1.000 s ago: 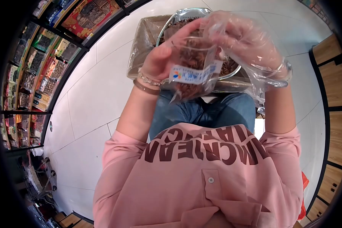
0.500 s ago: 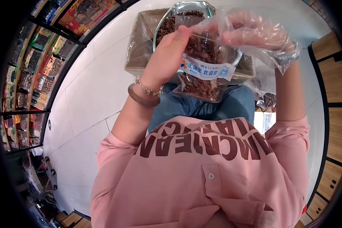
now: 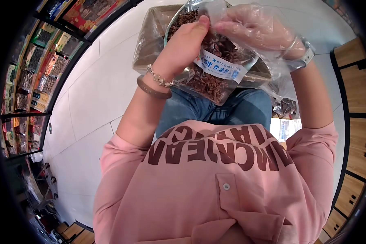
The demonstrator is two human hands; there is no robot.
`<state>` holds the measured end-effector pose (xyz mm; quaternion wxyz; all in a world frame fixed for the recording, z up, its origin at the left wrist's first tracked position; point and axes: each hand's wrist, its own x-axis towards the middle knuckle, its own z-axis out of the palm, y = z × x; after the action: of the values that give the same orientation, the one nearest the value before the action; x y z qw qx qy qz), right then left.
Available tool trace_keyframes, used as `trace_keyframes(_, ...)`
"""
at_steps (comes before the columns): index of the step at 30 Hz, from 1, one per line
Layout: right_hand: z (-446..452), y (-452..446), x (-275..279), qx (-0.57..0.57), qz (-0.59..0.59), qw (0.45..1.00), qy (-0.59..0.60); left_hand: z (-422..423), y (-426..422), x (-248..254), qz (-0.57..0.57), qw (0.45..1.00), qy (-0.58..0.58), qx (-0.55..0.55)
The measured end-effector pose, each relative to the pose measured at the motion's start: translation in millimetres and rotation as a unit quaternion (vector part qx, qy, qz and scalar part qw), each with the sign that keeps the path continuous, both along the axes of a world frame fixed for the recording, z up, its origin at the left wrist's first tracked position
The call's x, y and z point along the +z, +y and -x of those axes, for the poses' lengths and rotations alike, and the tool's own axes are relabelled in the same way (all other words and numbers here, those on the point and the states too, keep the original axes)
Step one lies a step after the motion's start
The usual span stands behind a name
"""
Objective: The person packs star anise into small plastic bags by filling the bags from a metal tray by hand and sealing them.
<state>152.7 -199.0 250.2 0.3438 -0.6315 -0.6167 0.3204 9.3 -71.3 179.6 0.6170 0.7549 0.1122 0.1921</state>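
Note:
A clear plastic bag of star anise [image 3: 209, 83] with a white and blue printed label hangs tilted in front of my lap. My left hand [image 3: 187, 46], bare with two bracelets at the wrist, grips its upper left edge, the thumb on top and the other fingers mostly hidden behind. My right hand [image 3: 256, 30] wears a loose clear plastic glove and a wristwatch. Its fingers are closed together at the upper right of the bag, around its mouth. Glove and bag film overlap there, blurring the exact grip.
Behind the bag, a plastic-lined box [image 3: 148, 49] bears a clear-rimmed container [image 3: 168, 30] with more star anise. Another plastic bag with dark contents [image 3: 284, 106] lies beside my right leg. Shelves of packaged goods [image 3: 38, 69] stand left, wooden cabinets [image 3: 358, 134] right.
The bag has tilted, its label now sloping down to the right. My left hand has shifted slightly up and right. The right hand has turned, and its watch shows more plainly.

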Motion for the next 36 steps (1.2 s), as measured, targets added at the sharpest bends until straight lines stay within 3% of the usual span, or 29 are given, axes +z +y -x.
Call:
trace_keyframes(3,-25,11,-35,0.079,-0.086,0.991,0.062,-7,9,-9,0.071,0.996,0.012,-0.046)
trace_keyframes(5,-31,10,-41,0.087,-0.157,0.983,-0.033,-10,17,-10,0.069,0.994,0.033,-0.073)
trace_keyframes(6,-30,8,-41,0.055,-0.100,0.990,0.083,-10,19,-11,0.068,0.993,0.043,-0.086)
trace_keyframes(8,-30,4,-38,-0.012,0.019,0.951,0.307,-12,14,-13,0.113,0.989,0.039,-0.082)
trace_keyframes(11,-51,-3,-64,-0.051,-0.024,0.953,0.298,-17,7,-17,0.150,0.985,0.050,-0.069)
trace_keyframes(13,-27,-3,-27,-0.067,0.060,0.996,0.020,-21,1,-18,0.139,0.988,0.051,-0.047)
trace_keyframes(14,-18,-2,-14,-0.073,0.099,0.985,-0.122,-23,-4,-17,0.119,0.991,0.045,-0.031)
trace_keyframes(17,-21,-6,-29,-0.089,0.051,0.986,-0.128,-23,-15,-6,0.091,0.994,0.060,-0.011)
trace_keyframes(20,-13,-10,-31,-0.121,0.104,0.984,-0.074,-25,-4,-17,0.071,0.991,0.094,-0.061)
trace_keyframes(23,-13,-14,-35,-0.081,-0.044,0.970,-0.227,-16,4,-5,0.052,0.989,0.111,-0.087)
trace_keyframes(26,-51,-55,-20,-0.195,-0.119,0.901,-0.370,6,22,22,0.032,0.998,0.030,-0.042)
trace_keyframes(28,-117,-101,-14,-0.382,-0.148,0.833,-0.372,31,65,17,0.046,0.999,-0.005,-0.015)
trace_keyframes(30,-186,-140,-32,-0.511,-0.114,0.762,-0.381,48,75,17,0.049,0.998,0.003,0.026)
trace_keyframes(32,-245,-160,-84,-0.519,0.011,0.737,-0.433,61,78,4,0.055,0.997,0.030,0.053)
trace_keyframes(33,-254,-163,-110,-0.491,0.064,0.744,-0.448,66,77,-3,0.047,0.996,0.056,0.052)
trace_keyframes(35,-241,-162,-109,-0.446,0.125,0.795,-0.392,75,75,-16,0.034,0.993,0.102,0.054)
trace_keyframes(36,-238,-169,-97,-0.504,0.088,0.805,-0.300,80,73,-19,0.043,0.991,0.113,0.053)
